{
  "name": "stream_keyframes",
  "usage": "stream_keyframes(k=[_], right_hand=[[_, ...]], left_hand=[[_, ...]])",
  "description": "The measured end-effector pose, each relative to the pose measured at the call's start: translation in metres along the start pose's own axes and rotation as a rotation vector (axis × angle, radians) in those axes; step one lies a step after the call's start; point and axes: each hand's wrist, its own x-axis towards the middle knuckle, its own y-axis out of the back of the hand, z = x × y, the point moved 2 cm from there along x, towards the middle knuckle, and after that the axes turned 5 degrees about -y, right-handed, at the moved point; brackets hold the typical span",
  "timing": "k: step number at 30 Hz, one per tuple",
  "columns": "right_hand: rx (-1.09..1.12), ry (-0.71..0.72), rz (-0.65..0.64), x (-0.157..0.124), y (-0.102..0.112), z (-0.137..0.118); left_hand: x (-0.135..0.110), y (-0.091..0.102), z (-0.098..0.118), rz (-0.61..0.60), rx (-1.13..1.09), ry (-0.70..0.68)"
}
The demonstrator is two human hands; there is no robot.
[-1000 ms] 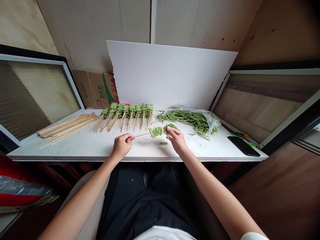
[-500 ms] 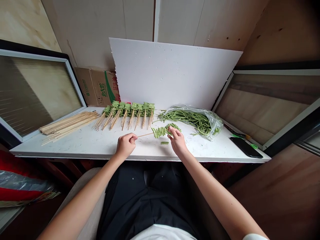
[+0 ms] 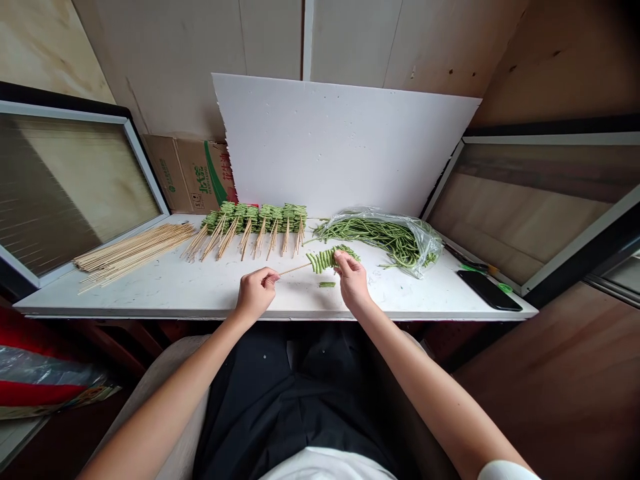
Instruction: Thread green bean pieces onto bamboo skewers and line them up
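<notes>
My left hand (image 3: 257, 291) is closed around the bare end of a bamboo skewer (image 3: 295, 269). Cut green bean pieces (image 3: 321, 261) are threaded crosswise in a row along the skewer's other part. At that far end my right hand (image 3: 352, 275) pinches a bean piece, and its fingers hide the skewer's tip. A small heap of cut bean pieces lies partly hidden behind the right hand. One loose bean piece (image 3: 327, 285) rests on the white table (image 3: 200, 297) below the skewer.
Bundles of filled bean skewers (image 3: 260, 223) stand in a row at the back. Left of them lie loose bare skewers (image 3: 133, 250). Long beans (image 3: 380, 235) spill from a clear plastic bag (image 3: 425, 250) at right, near a black phone (image 3: 489, 291). A white foam board (image 3: 345, 147) leans behind.
The right hand has shifted slightly inward along the skewer, closer to the threaded beans. The left hand still grips the bare end. The whole view has moved a little.
</notes>
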Motion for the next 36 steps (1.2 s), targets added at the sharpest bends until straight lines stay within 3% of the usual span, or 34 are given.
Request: stream_keyframes(k=[7, 15, 19, 25, 32, 36], right_hand=[[-0.092, 0.011, -0.131, 0.014, 0.013, -0.021], [-0.998, 0.376, -0.395, 0.030, 0.040, -0.013], [-1.178, 0.400, -0.544, 0.028, 0.041, -0.001], [-1.140, 0.416, -0.491, 0.024, 0.035, -0.004], [-0.679, 0.270, -0.293, 0.033, 0.039, -0.019], [-0.475, 0.118, -0.177, 0.038, 0.046, -0.023]], left_hand=[[0.005, 0.007, -0.003, 0.011, 0.002, 0.034], [0.006, 0.010, -0.029, 0.011, 0.034, 0.089], [0.006, 0.010, -0.033, 0.010, 0.036, 0.093], [0.005, 0.011, -0.032, 0.007, 0.038, 0.071], [0.004, 0.010, -0.034, 0.012, 0.039, 0.072], [0.003, 0.008, -0.034, 0.002, 0.042, 0.051]])
